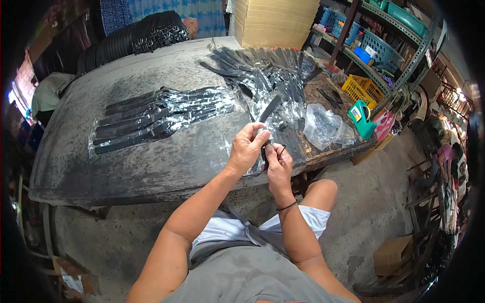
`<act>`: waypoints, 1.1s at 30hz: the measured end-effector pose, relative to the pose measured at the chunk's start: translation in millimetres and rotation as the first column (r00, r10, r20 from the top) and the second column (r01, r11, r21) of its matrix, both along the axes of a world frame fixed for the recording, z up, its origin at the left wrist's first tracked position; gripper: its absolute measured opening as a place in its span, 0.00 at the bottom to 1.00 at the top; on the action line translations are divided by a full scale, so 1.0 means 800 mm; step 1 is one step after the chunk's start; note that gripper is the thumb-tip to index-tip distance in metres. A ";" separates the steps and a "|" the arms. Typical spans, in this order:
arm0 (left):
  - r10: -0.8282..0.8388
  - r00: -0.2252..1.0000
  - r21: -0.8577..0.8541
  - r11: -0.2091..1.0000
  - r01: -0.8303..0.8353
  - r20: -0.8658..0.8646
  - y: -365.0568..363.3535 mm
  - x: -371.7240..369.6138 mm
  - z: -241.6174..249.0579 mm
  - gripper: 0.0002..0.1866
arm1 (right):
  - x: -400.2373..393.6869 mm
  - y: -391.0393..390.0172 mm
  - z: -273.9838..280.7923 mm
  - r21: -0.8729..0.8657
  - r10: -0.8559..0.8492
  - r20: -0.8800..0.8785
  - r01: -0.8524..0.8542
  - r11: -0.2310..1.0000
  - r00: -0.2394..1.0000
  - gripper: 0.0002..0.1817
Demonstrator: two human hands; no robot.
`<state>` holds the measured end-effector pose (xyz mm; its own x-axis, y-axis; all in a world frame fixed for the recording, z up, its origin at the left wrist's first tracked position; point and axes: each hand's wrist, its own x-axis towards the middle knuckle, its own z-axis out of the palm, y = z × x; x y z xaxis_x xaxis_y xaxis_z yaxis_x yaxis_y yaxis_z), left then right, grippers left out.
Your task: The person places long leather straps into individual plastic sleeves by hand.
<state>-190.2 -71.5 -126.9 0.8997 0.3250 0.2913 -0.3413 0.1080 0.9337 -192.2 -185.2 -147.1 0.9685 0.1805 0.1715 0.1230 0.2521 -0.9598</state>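
Just over the table's front edge, both my hands are close together on a black strap (270,108) with clear plastic around it. My left hand (247,147) pinches it with thumb and forefinger, and the strap's end sticks up beyond the fingers. My right hand (279,164) is closed on the lower part, slightly below and to the right. Behind my hands lies a heap of black straps in shiny clear wrapping (280,83). To the left, wrapped black straps (166,116) lie in rows on the worn table (65,151).
A crumpled clear bag (323,123) and a green tape dispenser (361,120) sit at the right. Behind them are a yellow crate (361,91) and shelves with baskets (381,49). A cardboard box (275,22) and bundled black straps (136,38) stand at the back. Another person (444,154) is far right.
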 end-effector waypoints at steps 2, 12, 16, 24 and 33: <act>-0.009 1.000 -0.013 1.000 0.008 -0.028 0.000 -0.004 0.008 0.10 | 0.001 0.000 0.001 0.015 -0.005 -0.004 0.005 1.000 1.000 0.08; -0.158 0.987 -0.152 0.976 0.158 0.012 0.003 -0.004 -0.005 0.08 | 0.000 -0.004 0.014 0.076 -0.016 -0.084 0.022 0.997 0.996 0.08; -0.143 0.990 -0.104 0.984 0.143 0.011 0.008 0.002 -0.009 0.09 | 0.004 -0.011 0.009 0.027 0.017 -0.052 -0.015 1.000 0.999 0.08; -0.143 0.988 -0.042 0.989 0.140 -0.066 0.000 -0.008 0.007 0.07 | 0.000 -0.011 0.001 -0.032 -0.007 -0.034 0.006 0.999 0.999 0.10; -0.243 0.970 -0.226 0.945 0.236 -0.005 -0.026 -0.017 -0.008 0.05 | -0.004 -0.016 0.007 -0.045 0.073 0.101 -0.068 0.997 0.992 0.10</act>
<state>-203.6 -92.4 -133.5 0.9666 0.1518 0.2063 -0.2503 0.3886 0.8868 -195.1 -198.1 -141.7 0.9308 0.2568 0.2602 0.2047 0.2236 -0.9529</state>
